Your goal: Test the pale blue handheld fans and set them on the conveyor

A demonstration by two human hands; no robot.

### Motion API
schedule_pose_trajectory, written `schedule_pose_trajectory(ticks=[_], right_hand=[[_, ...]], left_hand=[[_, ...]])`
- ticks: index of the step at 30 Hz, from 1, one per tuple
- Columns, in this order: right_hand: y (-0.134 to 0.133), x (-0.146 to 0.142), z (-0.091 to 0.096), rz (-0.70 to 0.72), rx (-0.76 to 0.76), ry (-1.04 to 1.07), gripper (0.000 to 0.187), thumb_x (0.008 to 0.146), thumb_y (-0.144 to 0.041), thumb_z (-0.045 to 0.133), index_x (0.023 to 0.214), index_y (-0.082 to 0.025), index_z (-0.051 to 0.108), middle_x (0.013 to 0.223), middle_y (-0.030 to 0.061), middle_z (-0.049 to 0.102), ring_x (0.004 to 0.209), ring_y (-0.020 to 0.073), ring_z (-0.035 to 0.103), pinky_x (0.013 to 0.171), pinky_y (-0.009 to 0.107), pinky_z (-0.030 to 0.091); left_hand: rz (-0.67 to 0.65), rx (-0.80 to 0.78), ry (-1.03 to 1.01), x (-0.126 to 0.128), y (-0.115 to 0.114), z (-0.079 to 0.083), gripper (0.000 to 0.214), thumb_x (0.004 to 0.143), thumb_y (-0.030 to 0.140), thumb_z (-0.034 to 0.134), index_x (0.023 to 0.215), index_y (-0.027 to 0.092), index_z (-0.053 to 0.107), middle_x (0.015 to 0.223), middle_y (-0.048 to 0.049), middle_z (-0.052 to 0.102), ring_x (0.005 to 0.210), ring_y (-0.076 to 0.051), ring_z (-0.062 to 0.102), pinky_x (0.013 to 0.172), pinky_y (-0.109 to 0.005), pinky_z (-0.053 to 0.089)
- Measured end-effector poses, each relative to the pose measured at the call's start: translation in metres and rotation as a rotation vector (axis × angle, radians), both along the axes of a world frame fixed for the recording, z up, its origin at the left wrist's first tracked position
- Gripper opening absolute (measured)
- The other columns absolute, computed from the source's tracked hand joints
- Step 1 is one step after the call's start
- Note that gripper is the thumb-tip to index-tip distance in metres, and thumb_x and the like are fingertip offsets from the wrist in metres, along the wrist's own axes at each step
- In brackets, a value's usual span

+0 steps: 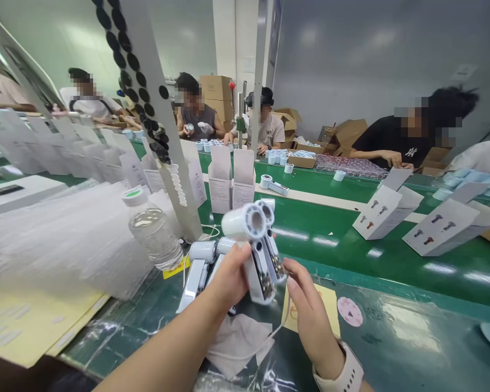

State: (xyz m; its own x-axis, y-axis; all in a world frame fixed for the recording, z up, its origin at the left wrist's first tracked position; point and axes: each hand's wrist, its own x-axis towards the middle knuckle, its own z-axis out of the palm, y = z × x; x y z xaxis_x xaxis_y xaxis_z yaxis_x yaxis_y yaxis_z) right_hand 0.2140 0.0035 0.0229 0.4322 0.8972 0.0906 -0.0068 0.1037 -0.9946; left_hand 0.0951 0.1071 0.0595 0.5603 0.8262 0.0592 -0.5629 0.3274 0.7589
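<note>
1. The left hand is closed around the handles of two white fans, or what look like fans from this angle. It is gripping them side by side with their round heads tipped up and away, which is turning their faces toward the head camera.
2. The right hand is curving half open beside them, its fingertips reaching the edge of the nearer handle; whether they are touching it, I cannot tell. A white watch is sitting on that wrist.
3. A third fan is standing just left of the held pair, close against the left hand.
4. A water bottle is lying tilted just beyond, within easy reach, beside a long bank of plastic bags.
5. A grey cloth is lying under the hands on the green belt, with a yellow note and a pink sticker beside it.
6. White cartons are standing along the belt, apparently propped open to keep them ready, while a co-worker is handling a small white piece across the belt.
</note>
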Motion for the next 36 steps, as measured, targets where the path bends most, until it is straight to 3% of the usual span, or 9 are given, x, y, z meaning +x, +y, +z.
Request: schedule_pose_trajectory(ticks=[2, 4, 9, 11, 14, 19, 27, 31, 36], right_hand=[[0.001, 0.007, 0.0, 0.104, 0.009, 0.134, 0.043, 0.089, -0.051, 0.063, 0.127, -0.032, 0.058, 0.138, 0.0047, 0.059, 0.129, 0.0255, 0.051, 0.105, 0.04, 0.041], [0.001, 0.013, 0.002, 0.159, 0.05, 0.233, 0.049, 0.085, -0.048, 0.071, 0.128, -0.032, 0.056, 0.134, 0.0056, 0.063, 0.121, 0.0264, 0.058, 0.099, 0.04, 0.048], [0.003, 0.024, 0.01, 0.075, 0.09, 0.238, 0.053, 0.076, -0.042, 0.081, 0.121, -0.029, 0.058, 0.121, 0.006, 0.069, 0.112, 0.0269, 0.064, 0.095, 0.041, 0.05], [0.005, 0.025, 0.01, 0.061, 0.036, 0.221, 0.049, 0.076, -0.042, 0.08, 0.117, -0.027, 0.058, 0.116, 0.006, 0.07, 0.109, 0.0268, 0.064, 0.092, 0.041, 0.051], [0.005, 0.025, 0.007, 0.02, -0.014, 0.228, 0.043, 0.078, -0.043, 0.077, 0.112, -0.026, 0.057, 0.108, 0.0045, 0.068, 0.099, 0.0246, 0.064, 0.084, 0.04, 0.052], [0.0, 0.022, 0.009, 0.007, -0.038, 0.176, 0.034, 0.078, -0.04, 0.077, 0.101, -0.026, 0.056, 0.091, -0.0003, 0.063, 0.077, 0.0184, 0.06, 0.07, 0.033, 0.051], [-0.004, 0.018, 0.006, 0.295, 0.084, 0.317, 0.037, 0.091, -0.04, 0.062, 0.126, -0.032, 0.051, 0.123, 0.0053, 0.062, 0.11, 0.0247, 0.06, 0.091, 0.04, 0.051], [-0.005, 0.019, 0.009, 0.276, 0.074, 0.333, 0.035, 0.091, -0.04, 0.062, 0.124, -0.033, 0.053, 0.114, 0.004, 0.065, 0.098, 0.023, 0.064, 0.087, 0.04, 0.053], [-0.004, 0.019, 0.016, 0.204, 0.037, 0.328, 0.041, 0.085, -0.039, 0.066, 0.123, -0.03, 0.053, 0.116, 0.0053, 0.066, 0.11, 0.0266, 0.061, 0.095, 0.044, 0.05]], left_hand=[[-0.15, 0.165, 0.095, 0.0, -0.003, -0.004, 0.052, 0.055, 0.052, 0.089, 0.088, 0.015, 0.073, 0.085, -0.0087, 0.073, 0.089, -0.029, 0.068, 0.08, -0.037, 0.053], [-0.22, 0.264, 0.176, 0.001, -0.003, -0.01, 0.057, 0.054, 0.058, 0.087, 0.087, 0.014, 0.072, 0.082, -0.0092, 0.072, 0.088, -0.029, 0.067, 0.079, -0.037, 0.051], [-0.126, 0.017, 0.243, 0.006, 0.004, -0.015, 0.057, 0.073, 0.071, 0.066, 0.09, 0.017, 0.066, 0.084, -0.0056, 0.067, 0.079, -0.02, 0.063, 0.076, -0.034, 0.051], [-0.183, -0.08, 0.174, 0.006, 0.004, -0.011, 0.05, 0.075, 0.064, 0.07, 0.09, 0.017, 0.063, 0.083, -0.0037, 0.064, 0.075, -0.017, 0.062, 0.073, -0.033, 0.051], [-0.262, -0.073, 0.054, 0.003, 0.0, -0.004, 0.042, 0.068, 0.036, 0.084, 0.098, 0.02, 0.061, 0.084, -0.0008, 0.063, 0.074, -0.015, 0.061, 0.07, -0.03, 0.05], [-0.284, -0.054, 0.017, 0.004, -0.006, -0.003, 0.049, 0.063, 0.017, 0.082, 0.105, 0.021, 0.058, 0.087, -0.0007, 0.063, 0.075, -0.014, 0.062, 0.069, -0.029, 0.049], [-0.233, -0.056, 0.077, 0.004, -0.008, -0.006, 0.044, 0.064, 0.016, 0.071, 0.103, 0.023, 0.053, 0.083, 0.0016, 0.059, 0.065, -0.014, 0.059, 0.057, -0.029, 0.05], [-0.269, 0.016, 0.069, 0.003, -0.009, -0.004, 0.042, 0.067, 0.018, 0.073, 0.104, 0.022, 0.052, 0.079, 0.0013, 0.059, 0.064, -0.015, 0.06, 0.058, -0.03, 0.052], [-0.28, 0.074, 0.069, 0.003, -0.01, -0.003, 0.048, 0.068, 0.023, 0.081, 0.108, 0.021, 0.054, 0.088, -0.0006, 0.061, 0.071, -0.015, 0.063, 0.064, -0.03, 0.053]])
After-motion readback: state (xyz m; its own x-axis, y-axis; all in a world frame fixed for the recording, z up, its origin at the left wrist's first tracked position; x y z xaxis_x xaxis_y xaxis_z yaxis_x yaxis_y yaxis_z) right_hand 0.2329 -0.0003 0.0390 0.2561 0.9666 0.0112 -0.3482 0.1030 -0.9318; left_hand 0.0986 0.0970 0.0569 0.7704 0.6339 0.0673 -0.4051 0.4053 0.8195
